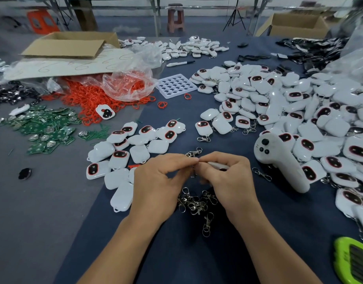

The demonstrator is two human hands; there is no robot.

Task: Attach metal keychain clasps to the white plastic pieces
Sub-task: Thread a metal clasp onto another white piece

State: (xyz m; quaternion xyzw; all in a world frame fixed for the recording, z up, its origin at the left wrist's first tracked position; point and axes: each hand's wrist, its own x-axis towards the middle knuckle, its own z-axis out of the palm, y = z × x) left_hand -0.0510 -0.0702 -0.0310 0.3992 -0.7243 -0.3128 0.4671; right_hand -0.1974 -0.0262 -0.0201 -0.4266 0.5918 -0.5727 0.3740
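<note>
Left hand (162,181) fingers pinching a metal clasp (194,153), right hand (225,177) fingers curled round a white plastic piece (217,166), loose clasps (197,201) heaped below them, white controller (279,160) just beside the right hand, finished pieces (299,111) piled toward the table (258,232) right edge

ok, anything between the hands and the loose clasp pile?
Nothing visible. The clasp pile lies uncovered on the blue cloth, just below the left hand and the right hand, whose fingers grip a white plastic piece.

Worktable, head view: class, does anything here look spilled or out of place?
Yes. The red rings have spilled out of the open plastic bag across the cloth, with a few strays lying near the white tray. One white piece sits alone among the rings, away from the white piles.
</note>
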